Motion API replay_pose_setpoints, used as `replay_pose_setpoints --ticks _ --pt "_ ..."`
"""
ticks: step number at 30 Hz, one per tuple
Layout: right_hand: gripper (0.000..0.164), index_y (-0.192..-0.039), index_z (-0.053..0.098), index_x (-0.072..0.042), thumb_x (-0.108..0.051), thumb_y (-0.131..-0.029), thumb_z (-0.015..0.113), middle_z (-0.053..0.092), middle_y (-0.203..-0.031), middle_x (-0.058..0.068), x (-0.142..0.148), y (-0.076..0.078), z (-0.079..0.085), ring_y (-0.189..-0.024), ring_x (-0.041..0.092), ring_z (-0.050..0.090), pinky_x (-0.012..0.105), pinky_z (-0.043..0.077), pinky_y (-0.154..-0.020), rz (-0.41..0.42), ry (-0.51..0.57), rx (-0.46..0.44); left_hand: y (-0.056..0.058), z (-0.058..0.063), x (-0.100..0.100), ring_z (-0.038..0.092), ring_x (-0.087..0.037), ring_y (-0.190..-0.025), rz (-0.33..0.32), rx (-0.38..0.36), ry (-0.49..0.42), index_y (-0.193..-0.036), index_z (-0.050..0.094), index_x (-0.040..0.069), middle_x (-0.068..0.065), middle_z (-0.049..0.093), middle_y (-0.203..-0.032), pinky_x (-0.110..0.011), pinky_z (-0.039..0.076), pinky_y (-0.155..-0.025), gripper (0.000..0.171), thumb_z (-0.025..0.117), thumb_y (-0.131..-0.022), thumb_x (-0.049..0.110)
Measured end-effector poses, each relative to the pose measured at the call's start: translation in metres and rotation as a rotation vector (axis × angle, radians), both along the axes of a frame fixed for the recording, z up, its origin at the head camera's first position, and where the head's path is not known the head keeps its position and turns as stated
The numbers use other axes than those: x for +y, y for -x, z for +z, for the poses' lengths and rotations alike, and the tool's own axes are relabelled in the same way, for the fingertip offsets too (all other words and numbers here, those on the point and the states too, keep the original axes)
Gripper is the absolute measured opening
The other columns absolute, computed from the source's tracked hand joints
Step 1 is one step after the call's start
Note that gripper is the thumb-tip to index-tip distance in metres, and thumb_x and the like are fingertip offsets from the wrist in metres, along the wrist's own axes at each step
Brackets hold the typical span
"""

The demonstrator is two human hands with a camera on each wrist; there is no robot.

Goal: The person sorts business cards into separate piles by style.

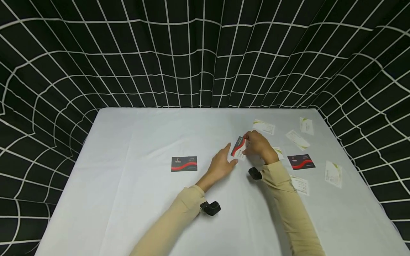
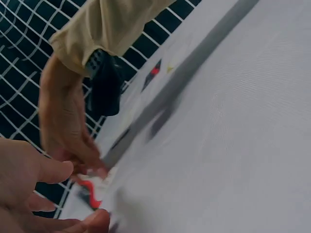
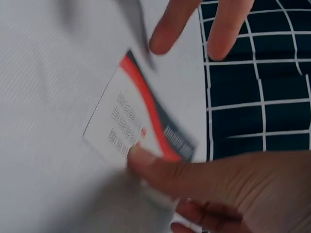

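Observation:
Between thumb and fingers my right hand (image 1: 258, 145) pinches a business card (image 1: 237, 152), white and dark grey with a red wave. The card's printed face shows large in the right wrist view, tilted, with the thumb (image 3: 150, 162) on it. Just left of it, my left hand (image 1: 221, 164) has its fingers and thumb spread apart, holding nothing; a gap to the card shows in the right wrist view. A dark business card (image 1: 184, 169) with a red wave lies on the table to the left. Another dark red-waved card (image 1: 301, 161) lies right of my right forearm.
Several white cards with green marks lie scattered on the right: one at the back (image 1: 264, 127), one at the far right (image 1: 333, 174), one partly under the right sleeve (image 1: 300, 185). A white cloth (image 1: 144, 206) covers the table. Dark grid-patterned curtain (image 1: 192, 64) surrounds its far sides.

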State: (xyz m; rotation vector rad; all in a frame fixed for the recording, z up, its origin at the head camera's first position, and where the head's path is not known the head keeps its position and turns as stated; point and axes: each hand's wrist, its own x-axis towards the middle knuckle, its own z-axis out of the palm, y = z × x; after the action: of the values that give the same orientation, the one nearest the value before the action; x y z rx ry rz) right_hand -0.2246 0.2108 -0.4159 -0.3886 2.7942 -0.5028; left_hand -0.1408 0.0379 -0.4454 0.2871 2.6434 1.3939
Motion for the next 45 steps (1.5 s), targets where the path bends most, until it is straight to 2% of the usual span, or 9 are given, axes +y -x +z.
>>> replay_pose_setpoints --ticks 4,8,13,16,18,25,29,35,45 --pt "0.046 -0.109 0.058 0.005 -0.001 -0.071 0.085 0.061 -0.108 0.022 0.002 -0.005 -0.009 -0.102 0.036 0.057 0.049 0.044 -0.092 0.024 0.125 0.055 0.001 -0.01 0.009 0.054 -0.031 -0.123 0.016 -0.021 -0.009 -0.15 0.033 -0.001 -0.018 0.057 -0.135 -0.043 0.042 -0.101 0.068 0.067 -0.093 0.016" --pt "0.028 -0.1 0.062 0.001 -0.004 -0.079 0.08 0.069 -0.097 0.018 0.009 -0.014 -0.007 -0.091 0.031 0.064 0.042 0.048 -0.081 -0.041 0.309 0.09 0.002 -0.01 0.01 0.065 -0.021 -0.092 0.088 -0.015 -0.08 -0.137 0.051 -0.002 -0.011 0.071 -0.106 -0.033 0.05 -0.079 0.054 0.072 -0.089 0.013" --pt "0.021 -0.096 0.064 0.003 -0.014 -0.088 0.074 0.073 -0.083 0.014 0.008 -0.022 -0.001 -0.073 0.022 0.066 0.026 0.047 -0.066 -0.138 0.519 0.023 0.006 -0.007 -0.001 0.06 -0.011 -0.066 0.215 -0.042 -0.342 -0.104 0.068 -0.005 -0.013 0.071 -0.086 -0.023 0.05 -0.059 0.021 0.073 -0.085 0.001" --pt "0.024 -0.094 0.066 0.002 -0.021 -0.09 0.073 0.071 -0.075 0.012 -0.006 -0.028 -0.001 -0.066 0.023 0.064 0.023 0.045 -0.058 -0.184 0.543 -0.042 0.005 -0.007 -0.02 0.068 -0.02 -0.062 0.271 -0.104 -0.527 -0.099 0.062 -0.01 -0.022 0.07 -0.085 -0.027 0.055 -0.056 0.016 0.07 -0.086 -0.005" --pt "0.024 -0.092 0.069 0.0 -0.024 -0.09 0.072 0.069 -0.071 0.011 -0.02 -0.033 -0.003 -0.062 0.025 0.062 0.024 0.045 -0.055 -0.198 0.53 -0.083 0.001 -0.006 -0.039 0.069 -0.028 -0.059 0.308 -0.131 -0.563 -0.097 0.061 -0.01 -0.023 0.07 -0.084 -0.032 0.056 -0.052 0.015 0.069 -0.087 -0.004" --pt "0.025 -0.083 0.076 -0.005 -0.029 -0.089 0.072 0.063 -0.062 0.008 -0.077 -0.049 -0.011 -0.05 0.013 0.049 0.025 0.036 -0.051 -0.09 0.404 -0.092 -0.023 -0.002 -0.11 0.044 -0.007 -0.044 0.415 0.004 -0.096 -0.068 0.065 0.002 0.004 0.05 -0.052 -0.021 0.031 -0.044 0.029 0.074 -0.088 0.021" --pt "0.029 -0.081 0.077 -0.008 -0.035 -0.088 0.072 0.06 -0.058 0.001 -0.11 -0.056 -0.012 -0.05 0.008 0.043 0.022 0.031 -0.05 -0.063 0.351 -0.113 -0.036 0.002 -0.138 0.031 -0.008 -0.045 0.451 0.055 0.105 -0.056 0.058 0.009 0.008 0.038 -0.047 -0.024 0.023 -0.045 0.039 0.075 -0.088 0.025" --pt "0.028 -0.073 0.073 -0.01 -0.034 -0.087 0.074 0.048 -0.05 -0.006 -0.135 -0.062 -0.012 -0.047 0.008 0.04 0.021 0.025 -0.046 -0.076 0.28 -0.083 -0.043 0.006 -0.156 0.035 -0.009 -0.045 0.438 0.078 0.226 -0.055 0.063 0.01 0.006 0.043 -0.046 -0.025 0.027 -0.044 0.037 0.075 -0.087 0.025" --pt "0.028 -0.073 0.072 -0.01 -0.034 -0.087 0.074 0.042 -0.05 -0.007 -0.152 -0.064 -0.019 -0.049 0.007 0.036 0.02 0.023 -0.045 -0.076 0.231 -0.083 -0.045 -0.005 -0.167 0.039 -0.012 -0.045 0.467 0.085 0.304 -0.055 0.063 0.011 0.004 0.049 -0.048 -0.027 0.031 -0.045 0.038 0.077 -0.085 0.029"
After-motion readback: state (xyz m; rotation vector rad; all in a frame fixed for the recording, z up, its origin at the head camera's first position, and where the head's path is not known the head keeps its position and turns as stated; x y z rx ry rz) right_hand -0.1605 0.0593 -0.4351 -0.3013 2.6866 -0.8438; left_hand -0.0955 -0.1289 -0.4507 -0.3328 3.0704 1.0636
